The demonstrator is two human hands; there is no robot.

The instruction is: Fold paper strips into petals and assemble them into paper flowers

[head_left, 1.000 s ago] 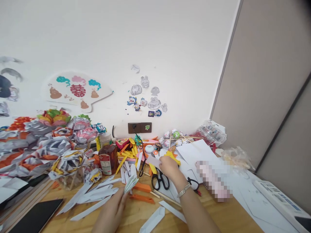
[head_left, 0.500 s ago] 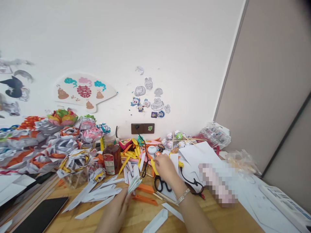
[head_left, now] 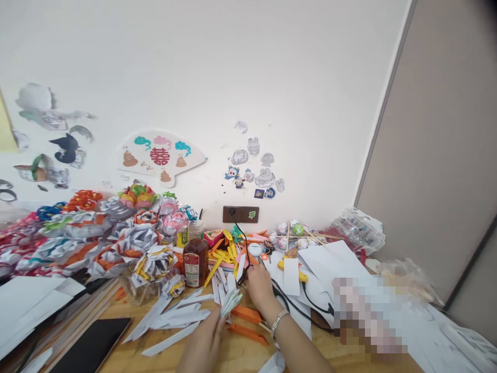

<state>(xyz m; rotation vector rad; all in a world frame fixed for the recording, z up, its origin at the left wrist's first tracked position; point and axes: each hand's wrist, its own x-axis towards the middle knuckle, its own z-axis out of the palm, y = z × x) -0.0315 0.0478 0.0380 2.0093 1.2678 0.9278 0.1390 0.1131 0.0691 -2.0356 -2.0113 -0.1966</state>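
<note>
My left hand [head_left: 207, 331] is closed around a fanned stack of folded paper pieces [head_left: 231, 301], white with pale green edges, held upright above the table. My right hand [head_left: 260, 285], with a bracelet at the wrist, reaches over the clutter beyond the stack. Its fingers point away and down, near a black cable [head_left: 246, 254] and a small white round object [head_left: 254, 249]; the hand hides whether it grips anything. Folded orange paper strips [head_left: 248, 334] lie between my forearms. Right of the right hand sits a yellow tool [head_left: 303, 277], partly covered by white paper.
Folded white strips [head_left: 178, 316], a bottle of brown liquid [head_left: 196, 261] and yellow strips [head_left: 223, 251] crowd the table. Paper flowers [head_left: 140, 238] pile up at left. A black tablet-like slab [head_left: 91, 344] lies front left; white sheets [head_left: 330, 259] spread at right.
The view has turned left, so the scene sits further right. My right hand has moved off the black-handled scissors, which no longer show clearly. The left hand still holds the paper stack.
</note>
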